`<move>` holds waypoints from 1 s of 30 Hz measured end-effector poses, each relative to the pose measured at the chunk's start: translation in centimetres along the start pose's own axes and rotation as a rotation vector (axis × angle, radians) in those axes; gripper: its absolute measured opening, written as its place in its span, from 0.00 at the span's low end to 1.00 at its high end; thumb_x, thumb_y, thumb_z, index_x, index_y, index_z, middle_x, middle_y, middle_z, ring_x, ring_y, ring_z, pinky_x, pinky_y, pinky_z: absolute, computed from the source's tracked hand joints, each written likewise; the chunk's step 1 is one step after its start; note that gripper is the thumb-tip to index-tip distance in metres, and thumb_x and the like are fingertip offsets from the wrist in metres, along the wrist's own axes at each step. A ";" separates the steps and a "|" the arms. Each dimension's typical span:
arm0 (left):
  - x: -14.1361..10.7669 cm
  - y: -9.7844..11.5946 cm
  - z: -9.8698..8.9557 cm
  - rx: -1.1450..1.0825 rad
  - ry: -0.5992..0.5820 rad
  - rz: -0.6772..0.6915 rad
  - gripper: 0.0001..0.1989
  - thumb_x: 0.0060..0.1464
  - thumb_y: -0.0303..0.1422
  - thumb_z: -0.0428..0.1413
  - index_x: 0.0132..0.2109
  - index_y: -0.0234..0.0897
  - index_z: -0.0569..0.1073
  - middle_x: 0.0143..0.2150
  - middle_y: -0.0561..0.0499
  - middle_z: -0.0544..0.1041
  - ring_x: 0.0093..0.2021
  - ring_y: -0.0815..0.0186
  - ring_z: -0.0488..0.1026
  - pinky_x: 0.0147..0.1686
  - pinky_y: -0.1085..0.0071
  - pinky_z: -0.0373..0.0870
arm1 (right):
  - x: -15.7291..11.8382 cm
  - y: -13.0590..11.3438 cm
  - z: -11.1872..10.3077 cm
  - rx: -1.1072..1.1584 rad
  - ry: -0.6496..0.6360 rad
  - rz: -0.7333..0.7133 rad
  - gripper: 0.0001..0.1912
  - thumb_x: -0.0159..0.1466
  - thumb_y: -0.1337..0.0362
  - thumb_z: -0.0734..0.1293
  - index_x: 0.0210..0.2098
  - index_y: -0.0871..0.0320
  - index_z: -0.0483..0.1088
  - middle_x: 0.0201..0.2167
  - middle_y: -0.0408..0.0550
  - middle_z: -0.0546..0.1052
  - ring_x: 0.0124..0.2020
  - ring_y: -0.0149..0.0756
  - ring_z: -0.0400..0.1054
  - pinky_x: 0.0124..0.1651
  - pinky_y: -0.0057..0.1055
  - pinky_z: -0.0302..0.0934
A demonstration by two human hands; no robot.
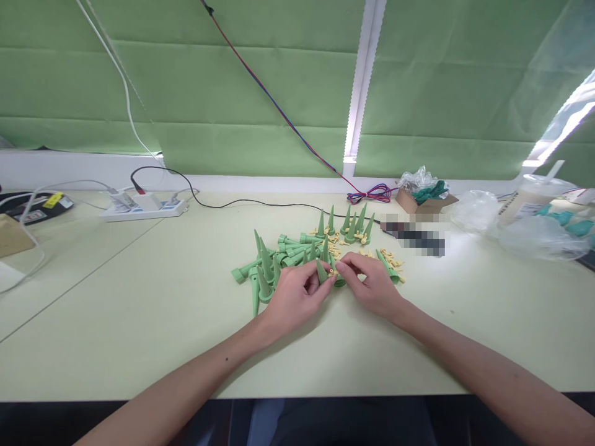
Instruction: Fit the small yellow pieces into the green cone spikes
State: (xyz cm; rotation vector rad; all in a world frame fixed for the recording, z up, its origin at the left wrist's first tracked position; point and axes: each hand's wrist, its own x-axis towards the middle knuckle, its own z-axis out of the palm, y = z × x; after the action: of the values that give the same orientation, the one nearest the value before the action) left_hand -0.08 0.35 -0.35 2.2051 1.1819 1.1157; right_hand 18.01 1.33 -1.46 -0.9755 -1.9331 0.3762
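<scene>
Near the middle of the table, my left hand [300, 294] is closed around a green cone [321, 271], its tip pointing up. My right hand [369, 282] pinches a small yellow piece [333, 272] against that cone's side. Behind and left of my hands lies a pile of green cones [292, 249], some upright, others on their sides. Several upright cones [352, 227] stand farther back with yellow pieces at their bases. More loose yellow pieces [393, 259] lie right of my right hand, beside a green cone [387, 266] lying tilted.
A white power strip [145, 210] with plugs sits at the back left, and a black cable [242, 201] runs from it across the table [176, 334]. Toward the back right are coiled wires [372, 195], a small cardboard box [424, 204], plastic bags [476, 210] and a cup [523, 201].
</scene>
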 end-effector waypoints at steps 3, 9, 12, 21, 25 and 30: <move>0.0 0.1 0.0 -0.002 0.002 0.002 0.15 0.59 0.37 0.55 0.26 0.36 0.67 0.17 0.60 0.58 0.18 0.74 0.54 0.20 0.74 0.54 | 0.0 0.0 0.1 -0.004 0.018 0.006 0.18 0.70 0.59 0.59 0.24 0.57 0.61 0.19 0.38 0.59 0.21 0.27 0.51 0.25 0.26 0.50; 0.0 0.0 0.1 -0.011 0.006 0.002 0.13 0.59 0.37 0.55 0.29 0.35 0.71 0.17 0.59 0.60 0.18 0.74 0.55 0.20 0.74 0.55 | 0.0 0.0 0.2 -0.010 0.056 0.016 0.19 0.70 0.58 0.60 0.23 0.57 0.61 0.18 0.38 0.59 0.20 0.26 0.51 0.24 0.26 0.49; 0.0 0.0 0.1 -0.003 0.004 0.003 0.12 0.59 0.37 0.55 0.29 0.35 0.72 0.17 0.60 0.59 0.18 0.74 0.55 0.20 0.74 0.54 | 0.0 -0.1 0.2 -0.003 0.064 0.013 0.19 0.69 0.58 0.61 0.22 0.57 0.61 0.18 0.38 0.59 0.20 0.26 0.51 0.24 0.25 0.49; -0.2 -0.2 0.1 0.024 -0.022 0.048 0.16 0.59 0.34 0.55 0.24 0.36 0.62 0.17 0.60 0.57 0.18 0.75 0.54 0.21 0.74 0.54 | 0.0 0.4 0.3 -0.021 0.032 0.045 0.26 0.69 0.55 0.59 0.18 0.56 0.49 0.16 0.37 0.51 0.19 0.27 0.44 0.23 0.27 0.43; -0.2 -0.4 0.2 0.026 -0.021 0.077 0.17 0.58 0.33 0.55 0.24 0.36 0.58 0.17 0.60 0.56 0.18 0.75 0.53 0.20 0.75 0.53 | 0.0 0.5 0.4 -0.024 0.019 0.043 0.27 0.70 0.54 0.57 0.17 0.57 0.52 0.14 0.38 0.55 0.18 0.26 0.47 0.23 0.28 0.44; -0.1 -0.2 0.2 0.008 0.003 0.012 0.17 0.59 0.36 0.55 0.25 0.36 0.61 0.18 0.59 0.60 0.19 0.73 0.57 0.22 0.74 0.56 | 0.0 0.3 0.2 -0.049 0.022 0.070 0.26 0.71 0.55 0.56 0.18 0.57 0.57 0.15 0.38 0.56 0.18 0.26 0.49 0.23 0.27 0.46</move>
State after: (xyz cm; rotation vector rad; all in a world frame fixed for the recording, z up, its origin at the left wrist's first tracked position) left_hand -0.02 0.34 -0.65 2.2199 1.1782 1.1210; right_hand 17.99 1.56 -1.80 -1.0772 -1.8996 0.3588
